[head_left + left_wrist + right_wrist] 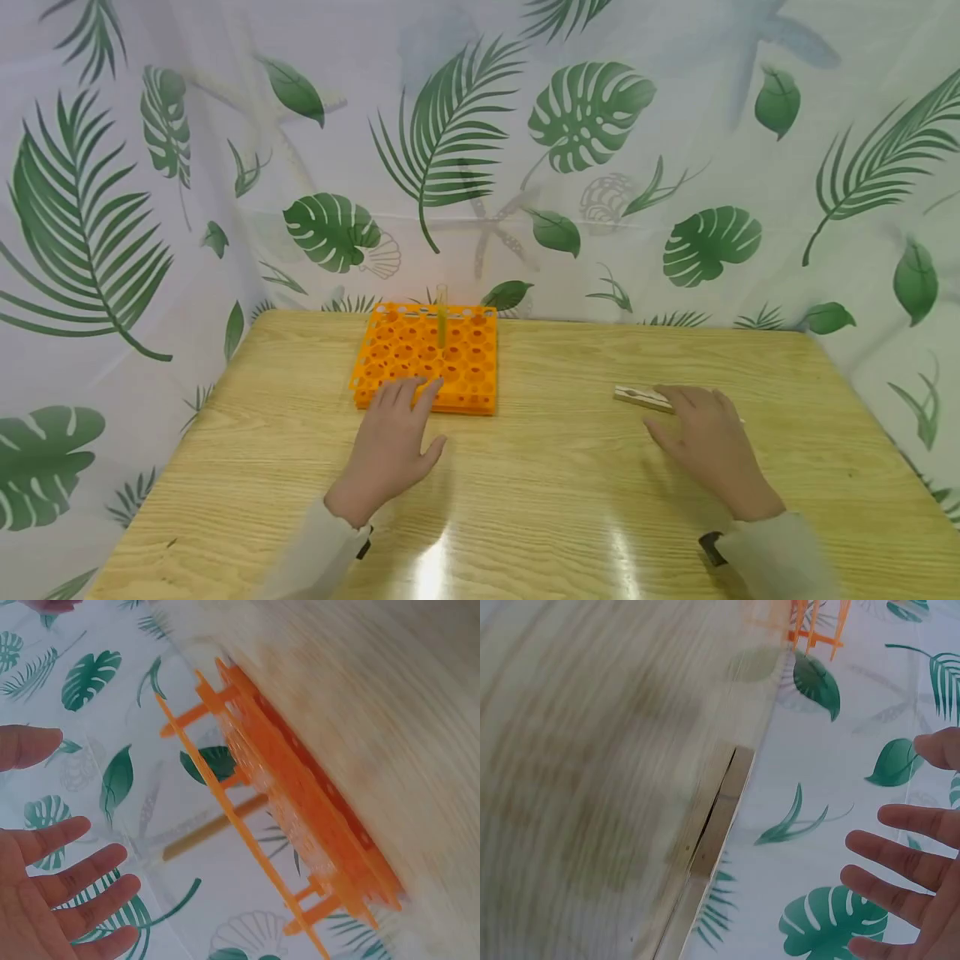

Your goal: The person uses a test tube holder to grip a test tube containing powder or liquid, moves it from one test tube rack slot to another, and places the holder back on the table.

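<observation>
An orange test tube rack (423, 354) stands on the table at the left of centre in the head view. One test tube (442, 321) with yellowish liquid stands upright in it. My left hand (390, 446) hovers at the rack's front edge, fingers spread; the left wrist view shows a gap between the fingers and the rack (292, 802). Right of centre lies a wooden test tube clamp (637, 397), partly hidden behind my right hand (708, 446). That hand is over it with loosely spread fingers, apart from the clamp (724, 802) in the right wrist view. Neither hand holds anything.
The light wooden table (555, 467) runs back to a white cloth backdrop (480, 150) with green leaf prints. The cloth also borders the table's left and right sides. Bright reflections lie near the table's front.
</observation>
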### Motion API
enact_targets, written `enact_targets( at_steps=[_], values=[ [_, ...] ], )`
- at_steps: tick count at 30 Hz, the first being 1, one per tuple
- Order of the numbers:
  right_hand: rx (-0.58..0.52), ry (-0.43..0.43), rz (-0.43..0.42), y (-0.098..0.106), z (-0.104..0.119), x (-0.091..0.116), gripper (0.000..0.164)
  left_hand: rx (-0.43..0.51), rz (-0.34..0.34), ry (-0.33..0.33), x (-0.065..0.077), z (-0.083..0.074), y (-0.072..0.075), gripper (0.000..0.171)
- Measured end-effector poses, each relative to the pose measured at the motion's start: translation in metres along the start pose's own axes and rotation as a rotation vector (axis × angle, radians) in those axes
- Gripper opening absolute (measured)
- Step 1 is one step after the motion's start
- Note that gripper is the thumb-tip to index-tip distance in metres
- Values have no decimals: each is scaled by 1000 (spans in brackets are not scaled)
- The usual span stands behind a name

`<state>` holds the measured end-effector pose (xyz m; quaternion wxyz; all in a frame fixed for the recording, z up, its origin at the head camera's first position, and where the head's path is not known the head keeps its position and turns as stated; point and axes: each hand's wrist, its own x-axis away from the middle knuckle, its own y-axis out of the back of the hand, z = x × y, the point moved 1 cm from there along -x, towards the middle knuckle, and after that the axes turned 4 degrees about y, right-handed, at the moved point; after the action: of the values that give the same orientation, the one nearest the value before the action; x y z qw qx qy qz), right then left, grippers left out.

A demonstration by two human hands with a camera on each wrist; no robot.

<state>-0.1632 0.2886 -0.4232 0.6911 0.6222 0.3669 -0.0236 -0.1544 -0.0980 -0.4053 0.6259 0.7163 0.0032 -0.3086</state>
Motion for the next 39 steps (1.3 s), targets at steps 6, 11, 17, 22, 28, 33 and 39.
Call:
enact_targets(
  at_steps=[6, 11, 17, 22, 28, 33, 39],
  values=[
    [26, -4, 2, -2, -21, 2, 42, -23, 5, 25, -6, 25, -1, 62],
    [-3, -42, 33, -3, -32, 2, 41, -51, 6, 49, -10, 46, -2, 57],
    [-2, -52, 67, -3, -45, 3, 41, -58, 54, 97, -14, 63, -3, 57],
    [-12, -67, 119, -5, -53, 2, 38, -51, 86, 120, -14, 75, -6, 59],
    [-32, -107, 214, -6, -58, 2, 34, -69, 130, 145, -11, 89, -11, 59],
    [-30, -117, 247, -10, -61, 4, 33, -75, 168, 154, -10, 98, -17, 58],
    [-48, -131, 337, -16, -65, 4, 32, -77, 185, 145, -10, 105, -24, 58]
  ],
)
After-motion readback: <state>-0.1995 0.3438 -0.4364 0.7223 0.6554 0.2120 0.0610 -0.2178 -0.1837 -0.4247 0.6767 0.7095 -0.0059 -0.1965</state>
